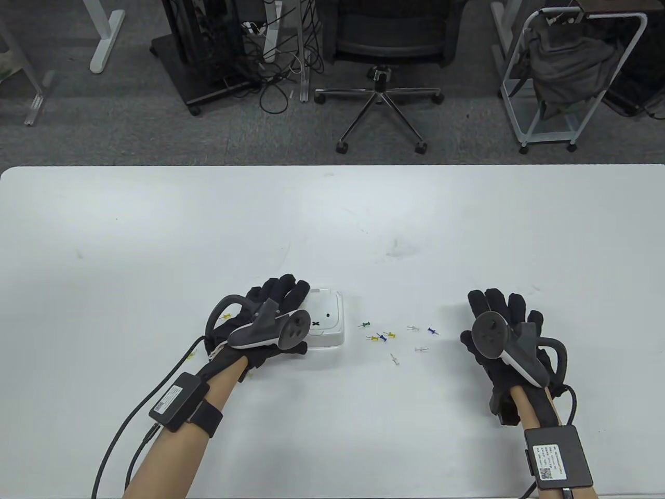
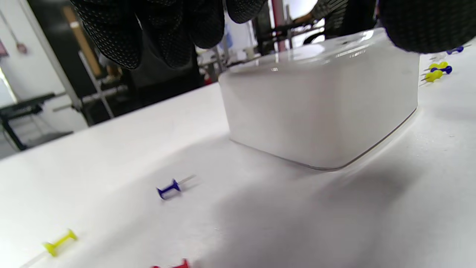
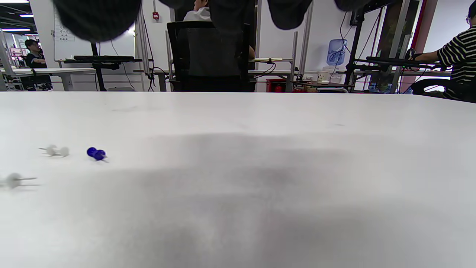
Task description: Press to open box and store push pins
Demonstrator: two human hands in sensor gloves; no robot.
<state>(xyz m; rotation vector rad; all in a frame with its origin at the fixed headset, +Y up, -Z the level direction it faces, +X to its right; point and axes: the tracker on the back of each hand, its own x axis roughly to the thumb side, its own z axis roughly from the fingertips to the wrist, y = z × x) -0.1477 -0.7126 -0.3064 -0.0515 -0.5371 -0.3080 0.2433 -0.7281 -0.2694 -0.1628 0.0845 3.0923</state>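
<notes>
Left hand (image 1: 265,325) over the white box (image 1: 328,319) — right hand (image 1: 506,345) flat on the tabletop (image 1: 156,234), well clear.
From above, left fingers (image 1: 283,291) are spread across the box's left side, whether pressing I can't tell; right fingers apart, holding nothing. Loose push pins (image 1: 384,337) lie between the hands — only the left wrist view reveals a blue pin (image 2: 169,188) and yellow pin (image 2: 59,242) beside the box.
</notes>
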